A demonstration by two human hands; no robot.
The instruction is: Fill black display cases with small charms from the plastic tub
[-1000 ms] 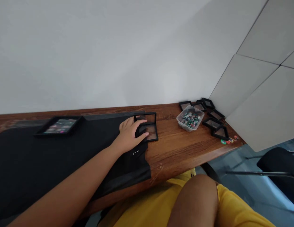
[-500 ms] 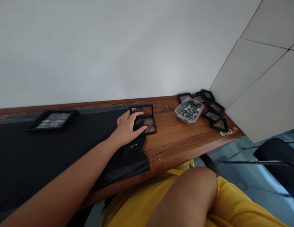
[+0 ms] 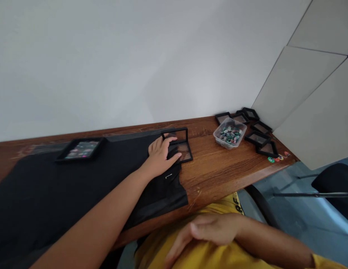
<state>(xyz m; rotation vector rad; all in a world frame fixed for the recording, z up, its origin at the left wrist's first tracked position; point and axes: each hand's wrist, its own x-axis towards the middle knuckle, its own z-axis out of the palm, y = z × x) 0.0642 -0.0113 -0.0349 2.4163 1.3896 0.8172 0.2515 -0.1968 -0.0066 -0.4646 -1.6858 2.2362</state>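
In the left of the frame, a black-rimmed case with colourful contents (image 3: 82, 150) lies on black cloth (image 3: 86, 186). At centre, the left hand (image 3: 162, 153) spreads thumb and fingers over an opened black frame (image 3: 185, 151), one panel flat, the other raised; whether they pinch it cannot be told. Uneven pressure there could crease the clear film or let the raised panel fall shut. At lower centre, the right hand (image 3: 211, 229), loosely extended, appears to hold nothing. Right of centre, a tub of small pieces (image 3: 230, 134) sits on the tabletop (image 3: 210, 170); a sleeve catching its rim could spill them.
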